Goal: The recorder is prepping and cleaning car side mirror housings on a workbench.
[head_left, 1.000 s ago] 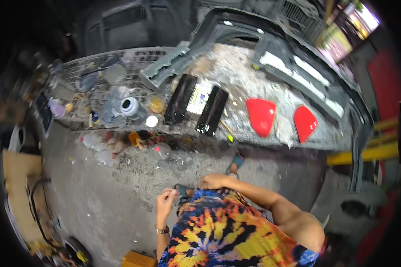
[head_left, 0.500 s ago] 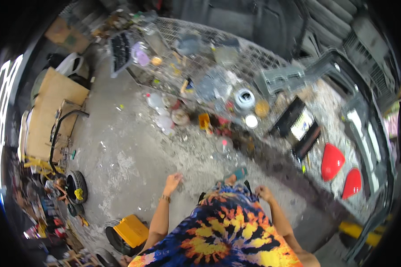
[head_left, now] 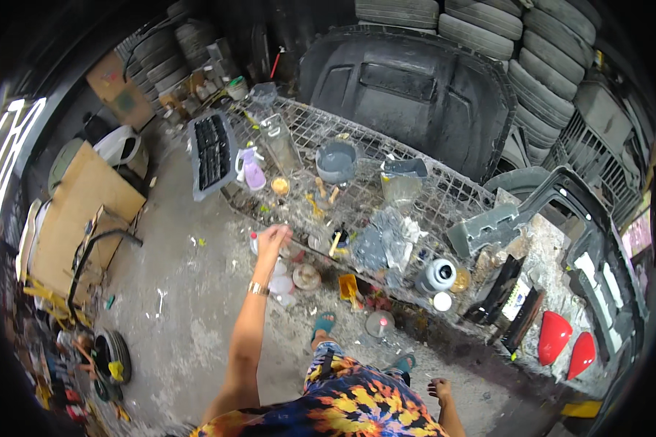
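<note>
Wire bench (head_left: 459,191) clutter (bottles, cans) fronts left hand (head_left: 272,239).

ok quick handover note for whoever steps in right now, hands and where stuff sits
Left hand: arm stretched forward toward the wire mesh bench, fingers loosely curled, nothing held, not touching anything.
Right hand: down by the hip, empty.
Nearest the left hand: small jars and lids on the floor at the bench foot; above it a lilac spray bottle, an orange-lidded jar and a black grille leaning at the bench end.
Done: nothing picked up.
Left: the bench clutter sits untouched.
</note>
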